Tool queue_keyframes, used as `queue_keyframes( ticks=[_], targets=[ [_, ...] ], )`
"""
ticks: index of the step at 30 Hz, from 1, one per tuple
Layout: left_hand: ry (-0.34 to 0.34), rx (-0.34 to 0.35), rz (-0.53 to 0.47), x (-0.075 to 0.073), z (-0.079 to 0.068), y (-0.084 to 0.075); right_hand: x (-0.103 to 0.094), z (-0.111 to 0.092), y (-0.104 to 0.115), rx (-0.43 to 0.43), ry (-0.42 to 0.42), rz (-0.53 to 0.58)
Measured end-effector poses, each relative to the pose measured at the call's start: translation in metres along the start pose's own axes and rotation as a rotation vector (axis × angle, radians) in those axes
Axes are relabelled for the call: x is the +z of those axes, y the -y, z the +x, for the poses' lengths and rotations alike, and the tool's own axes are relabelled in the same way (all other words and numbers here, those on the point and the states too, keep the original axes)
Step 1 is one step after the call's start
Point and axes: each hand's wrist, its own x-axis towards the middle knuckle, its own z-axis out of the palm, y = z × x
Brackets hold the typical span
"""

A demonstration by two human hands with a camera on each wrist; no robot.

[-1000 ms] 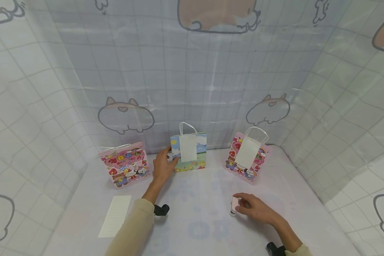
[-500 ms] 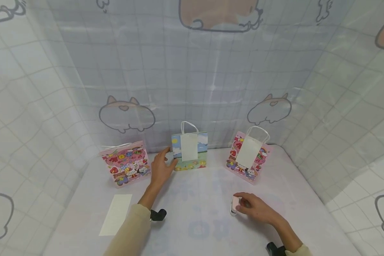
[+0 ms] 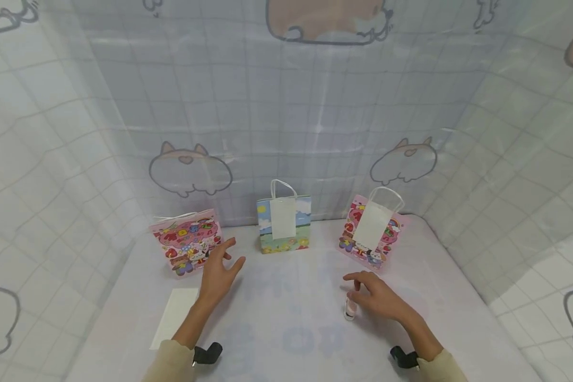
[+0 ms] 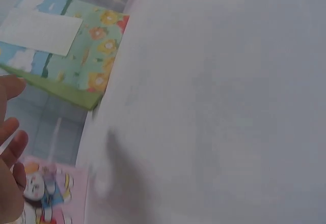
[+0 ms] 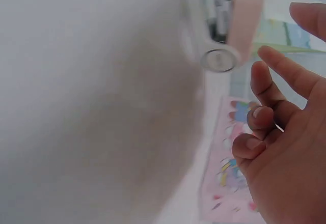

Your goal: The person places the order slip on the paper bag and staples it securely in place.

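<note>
In the head view my left hand [image 3: 218,277] hovers in front of the left pink cartoon bag [image 3: 183,241], fingers apart and holding nothing. The blue-and-green paper bag [image 3: 303,215] stands at the back middle with a white card [image 3: 283,220] on its front. Both bags also show beside the left hand in the left wrist view. A small pink-and-white stapler [image 3: 350,309] rests on the table just left of my right hand [image 3: 381,298]. Its metal mechanism shows in the right wrist view, where the stapler [image 5: 247,23] sits apart from the loosely bent, spread fingers.
At the back right a second pink cartoon bag [image 3: 348,228] leans tilted, with a white card [image 3: 372,225] on its front. A white paper strip [image 3: 174,315] lies on the table at front left. Grid-patterned curtains [image 3: 286,106] enclose the back and sides.
My left hand has left the middle bag's edge and moved left and nearer. The right hand's fingers have let go of the stapler and lifted slightly away; the stapler stays put.
</note>
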Motion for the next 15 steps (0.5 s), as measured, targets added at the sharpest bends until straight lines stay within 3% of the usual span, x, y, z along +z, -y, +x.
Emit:
queue_keyframes(
  ticks=[8,15],
  targets=[
    [0.013,-0.022,0.111,-0.041,-0.038,0.021,-0.006,0.036,0.036,-0.098,-0.007,-0.007],
    [-0.021,-0.009,0.255,-0.074,-0.061,0.054,0.0,0.075,0.071,-0.197,-0.009,0.004]
  ],
)
